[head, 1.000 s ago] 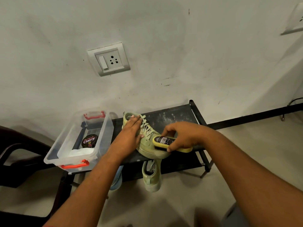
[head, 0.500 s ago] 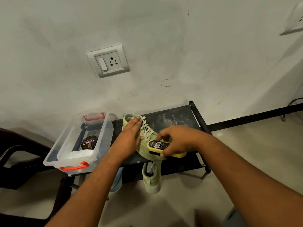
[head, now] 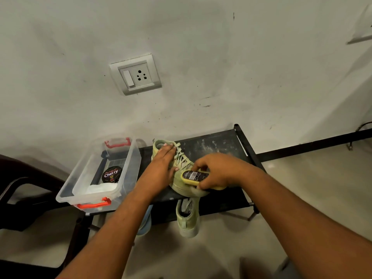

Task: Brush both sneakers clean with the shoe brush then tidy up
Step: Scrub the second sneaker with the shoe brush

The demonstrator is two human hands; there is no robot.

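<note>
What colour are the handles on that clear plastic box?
Red-orange handles on the clear box; head view shows them.

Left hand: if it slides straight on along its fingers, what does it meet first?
Probably the collar rim of the sneaker it rests on, then the wall behind the rack; depth unclear.

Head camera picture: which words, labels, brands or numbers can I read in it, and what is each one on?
"Cherry": on the lid of the round black tin in the clear plastic box.
Smaller print under it on the tin: too blurred to read.
Dark label on the shoe brush that the right hand grips: white print, too small to read.
Wall socket: no text visible.
</note>
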